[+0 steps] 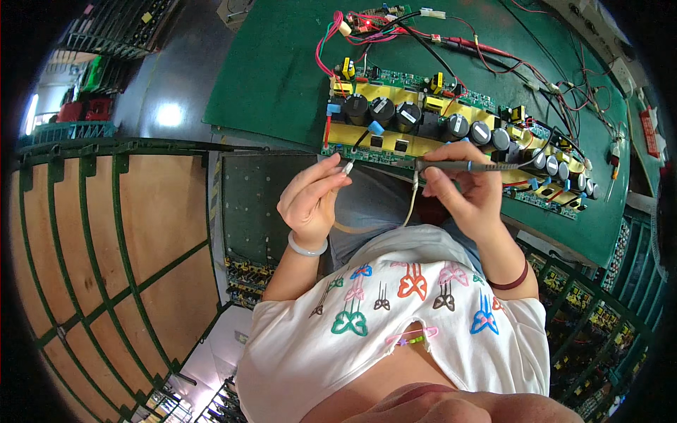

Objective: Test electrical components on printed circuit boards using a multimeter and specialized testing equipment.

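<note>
The right hand (469, 185) grips a dark pen-shaped soldering iron (458, 166), and its fingers are closed around the shaft. The long axis of the tool lies almost flat, from the person's right to the left, and its tip points left, toward the near edge of the circuit board (395, 137). A pale cord (411, 204) hangs down from the tool in front of the shirt. The left hand (310, 201) is closed in a pinch on a thin solder wire (348, 167), whose bright end points up and to the right, toward the same near edge. The two ends are near each other but apart, and the near edge lies just above both of them. The left hand is a little nearer to the left corner of the board. I count one long yellow and green board lying on the green table (282, 77), with a row of about ten black round capacitors (384, 111), though the far ones are too small to count surely. One small board with red wires (367, 21) lies farther away. A wooden pallet with green frame (120, 233) stands at the person's left.
</note>
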Tool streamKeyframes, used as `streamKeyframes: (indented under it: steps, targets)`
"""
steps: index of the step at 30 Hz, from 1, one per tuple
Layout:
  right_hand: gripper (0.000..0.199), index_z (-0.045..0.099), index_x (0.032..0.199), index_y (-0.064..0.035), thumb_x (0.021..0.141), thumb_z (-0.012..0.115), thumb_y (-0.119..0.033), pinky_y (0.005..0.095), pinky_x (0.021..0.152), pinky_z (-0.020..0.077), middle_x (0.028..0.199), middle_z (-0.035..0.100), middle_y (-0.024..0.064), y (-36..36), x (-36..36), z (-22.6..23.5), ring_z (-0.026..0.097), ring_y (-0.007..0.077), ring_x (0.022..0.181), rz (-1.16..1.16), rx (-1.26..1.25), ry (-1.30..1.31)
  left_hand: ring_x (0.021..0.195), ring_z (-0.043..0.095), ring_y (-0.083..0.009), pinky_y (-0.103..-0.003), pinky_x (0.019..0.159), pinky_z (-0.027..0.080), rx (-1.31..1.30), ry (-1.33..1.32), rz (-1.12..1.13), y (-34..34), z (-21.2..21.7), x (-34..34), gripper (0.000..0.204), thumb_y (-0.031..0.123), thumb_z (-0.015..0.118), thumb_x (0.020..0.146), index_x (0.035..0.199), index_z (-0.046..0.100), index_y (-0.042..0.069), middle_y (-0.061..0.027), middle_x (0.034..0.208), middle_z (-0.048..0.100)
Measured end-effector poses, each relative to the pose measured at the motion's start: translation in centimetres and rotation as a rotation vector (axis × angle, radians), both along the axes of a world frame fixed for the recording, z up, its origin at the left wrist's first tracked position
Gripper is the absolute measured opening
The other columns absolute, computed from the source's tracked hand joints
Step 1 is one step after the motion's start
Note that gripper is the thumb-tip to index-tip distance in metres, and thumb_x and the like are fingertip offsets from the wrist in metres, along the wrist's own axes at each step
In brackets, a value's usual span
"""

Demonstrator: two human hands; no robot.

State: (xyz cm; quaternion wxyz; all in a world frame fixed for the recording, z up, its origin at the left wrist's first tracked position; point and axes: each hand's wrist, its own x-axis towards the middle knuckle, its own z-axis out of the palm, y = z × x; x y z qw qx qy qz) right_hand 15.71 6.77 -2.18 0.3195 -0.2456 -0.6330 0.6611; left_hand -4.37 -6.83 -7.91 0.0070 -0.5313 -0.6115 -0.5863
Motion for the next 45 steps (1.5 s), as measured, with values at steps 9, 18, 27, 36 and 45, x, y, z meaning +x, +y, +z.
streamKeyframes:
  steps: [9, 18, 27, 36, 45]
  targets:
    - [0.020, 0.067, 0.107, 0.0004, 0.087, 0.070, -0.002, 0.0284, 0.068, 0.0541, 0.088, 0.069, 0.0116, -1.7, -1.3, -3.7, 0.069, 0.0188, 0.077, -0.065, 0.322, -0.081, 0.076, 0.071, -0.0245, -0.030, 0.066, 0.058, 0.044, 0.338, 0.105, 0.7, 0.4, 0.4, 0.021, -0.005, 0.079, 0.073, 0.092, 0.073, 0.001, -0.0108, 0.086, 0.073]
    - [0.025, 0.067, 0.109, -0.0023, 0.084, 0.071, 0.002, 0.0322, 0.071, 0.0545, 0.092, 0.070, 0.0130, -2.2, -2.0, -4.8, 0.069, 0.0270, 0.080, -0.103, 0.516, -0.102, 0.077, 0.072, -0.0236, -0.030, 0.067, 0.057, -0.021, 0.342, 0.081, 0.8, 0.4, 0.2, 0.018, -0.003, 0.079, 0.074, 0.090, 0.073, 0.003, -0.0103, 0.087, 0.074]
    - [0.029, 0.065, 0.111, -0.0031, 0.083, 0.071, 0.003, 0.0337, 0.068, 0.0541, 0.090, 0.069, 0.0131, -2.1, -2.2, -4.8, 0.068, 0.0280, 0.077, -0.106, 0.525, -0.108, 0.076, 0.072, -0.0246, -0.031, 0.068, 0.057, -0.085, 0.334, 0.081, 1.1, 1.5, 0.3, 0.020, -0.007, 0.080, 0.072, 0.088, 0.072, 0.002, -0.0111, 0.084, 0.074]
    - [0.029, 0.065, 0.111, -0.0026, 0.084, 0.070, 0.003, 0.0366, 0.069, 0.0547, 0.093, 0.067, 0.0157, -1.8, -2.0, -4.0, 0.068, 0.0323, 0.079, -0.091, 0.616, -0.109, 0.080, 0.070, -0.0264, -0.037, 0.070, 0.056, -0.209, 0.362, 0.063, 1.1, 3.4, 0.4, 0.016, -0.001, 0.075, 0.076, 0.091, 0.071, 0.005, -0.0087, 0.089, 0.071]
    - [0.029, 0.063, 0.112, -0.0025, 0.084, 0.070, 0.002, 0.0376, 0.068, 0.0554, 0.091, 0.067, 0.0162, -2.4, -1.8, -4.5, 0.069, 0.0321, 0.079, -0.088, 0.639, -0.100, 0.078, 0.070, -0.0255, -0.035, 0.070, 0.056, -0.227, 0.372, 0.061, 0.8, 3.5, 1.0, 0.015, 0.000, 0.076, 0.076, 0.090, 0.069, 0.004, -0.0085, 0.087, 0.072]
